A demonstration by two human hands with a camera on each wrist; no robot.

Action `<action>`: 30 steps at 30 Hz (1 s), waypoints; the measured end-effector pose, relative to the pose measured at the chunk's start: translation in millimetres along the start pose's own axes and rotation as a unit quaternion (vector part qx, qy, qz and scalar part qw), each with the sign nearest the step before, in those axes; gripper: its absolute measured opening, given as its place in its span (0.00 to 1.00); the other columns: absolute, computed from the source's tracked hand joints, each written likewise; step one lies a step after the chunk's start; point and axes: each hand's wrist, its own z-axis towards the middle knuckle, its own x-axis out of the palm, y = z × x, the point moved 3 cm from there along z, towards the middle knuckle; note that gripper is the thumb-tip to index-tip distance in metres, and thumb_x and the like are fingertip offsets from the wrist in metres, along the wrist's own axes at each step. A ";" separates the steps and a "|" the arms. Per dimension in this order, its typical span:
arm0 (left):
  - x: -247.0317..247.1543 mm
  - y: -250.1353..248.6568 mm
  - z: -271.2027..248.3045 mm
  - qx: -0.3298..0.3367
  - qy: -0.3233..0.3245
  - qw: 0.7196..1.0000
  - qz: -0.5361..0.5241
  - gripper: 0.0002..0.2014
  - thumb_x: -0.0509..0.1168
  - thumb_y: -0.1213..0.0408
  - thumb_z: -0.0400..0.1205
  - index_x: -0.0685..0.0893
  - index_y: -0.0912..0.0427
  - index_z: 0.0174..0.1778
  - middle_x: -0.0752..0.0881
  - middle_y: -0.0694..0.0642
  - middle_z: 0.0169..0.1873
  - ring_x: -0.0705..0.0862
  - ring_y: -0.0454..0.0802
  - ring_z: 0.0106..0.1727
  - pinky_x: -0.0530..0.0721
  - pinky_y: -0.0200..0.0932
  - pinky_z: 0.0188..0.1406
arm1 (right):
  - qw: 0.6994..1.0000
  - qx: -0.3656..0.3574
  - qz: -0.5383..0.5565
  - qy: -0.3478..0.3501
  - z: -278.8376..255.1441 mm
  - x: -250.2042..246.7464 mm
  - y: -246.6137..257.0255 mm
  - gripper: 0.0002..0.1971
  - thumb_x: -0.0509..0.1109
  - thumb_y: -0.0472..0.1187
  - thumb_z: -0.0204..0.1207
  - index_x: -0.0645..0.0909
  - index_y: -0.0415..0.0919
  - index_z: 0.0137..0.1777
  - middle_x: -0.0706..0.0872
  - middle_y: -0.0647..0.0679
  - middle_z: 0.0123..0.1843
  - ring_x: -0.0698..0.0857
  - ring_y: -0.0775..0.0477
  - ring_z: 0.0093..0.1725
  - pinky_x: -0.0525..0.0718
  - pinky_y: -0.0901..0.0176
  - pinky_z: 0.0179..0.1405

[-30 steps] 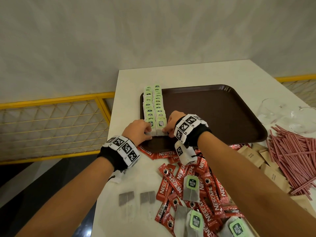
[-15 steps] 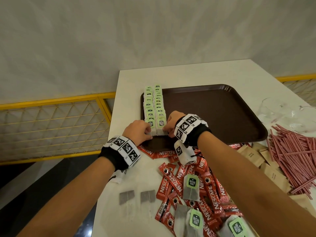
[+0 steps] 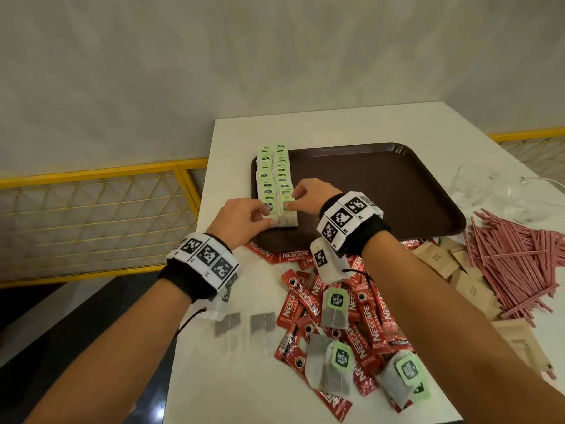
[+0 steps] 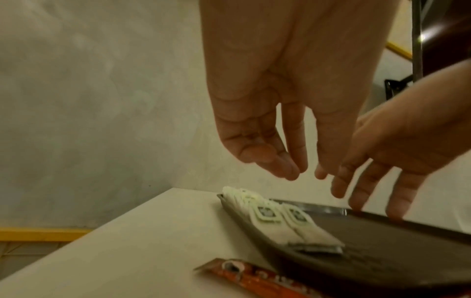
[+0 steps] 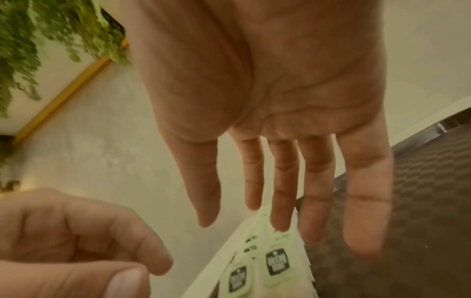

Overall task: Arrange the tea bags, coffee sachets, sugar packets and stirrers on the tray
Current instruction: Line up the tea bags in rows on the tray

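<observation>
Two rows of green-tagged tea bags [image 3: 275, 179] lie along the left side of the brown tray [image 3: 382, 191]. My left hand [image 3: 244, 214] hovers at the near end of the left row, fingers loosely curled, holding nothing. My right hand [image 3: 301, 198] reaches over the right row with straight fingers, their tips at the nearest green tags. In the left wrist view the left hand [image 4: 304, 171] hangs above the tea bags [image 4: 280, 221]. From the right wrist, the right hand [image 5: 244, 221] is spread over the tea bags [image 5: 267, 262].
Red coffee sachets [image 3: 360, 304] and loose tea bags [image 3: 334, 307] are heaped on the white table near me. Brown sugar packets [image 3: 437, 258] and pink stirrers [image 3: 513, 255] lie right of the tray, clear plastic [image 3: 504, 191] behind them. A yellow railing [image 3: 91, 215] runs left of the table.
Both hands have shifted a little farther along the near end of the tea bag rows. The right hand's fingers are now straightened over the right row.
</observation>
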 end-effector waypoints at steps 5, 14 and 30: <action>-11.7 7.1 -43.4 0.002 0.095 0.996 0.003 0.15 0.72 0.54 0.75 0.85 0.56 0.54 0.84 0.48 0.43 0.76 0.35 0.37 0.70 0.26 0.33 | 0.997 -0.020 0.035 0.060 -58.8 2.5 -12.2 0.16 0.73 0.48 0.74 0.77 0.45 0.58 0.82 0.51 0.51 0.83 0.50 0.50 0.85 0.54 0.52; 32.4 5.1 -115.4 0.009 0.290 0.952 0.103 0.33 0.78 0.52 0.68 0.74 0.51 0.68 0.77 0.52 0.59 0.75 0.47 0.51 0.76 0.42 0.56 | 0.986 0.054 -0.120 0.098 -126.5 35.5 -38.3 0.26 0.78 0.45 0.68 0.78 0.42 0.66 0.82 0.47 0.61 0.81 0.46 0.60 0.80 0.56 0.55; 43.9 -5.1 -114.4 0.096 0.204 0.973 0.041 0.18 0.77 0.63 0.70 0.74 0.52 0.48 0.81 0.50 0.46 0.79 0.48 0.46 0.76 0.39 0.45 | 0.987 0.096 -0.117 0.047 -131.6 52.1 -48.2 0.16 0.78 0.38 0.69 0.81 0.37 0.56 0.80 0.50 0.43 0.79 0.48 0.48 0.72 0.65 0.31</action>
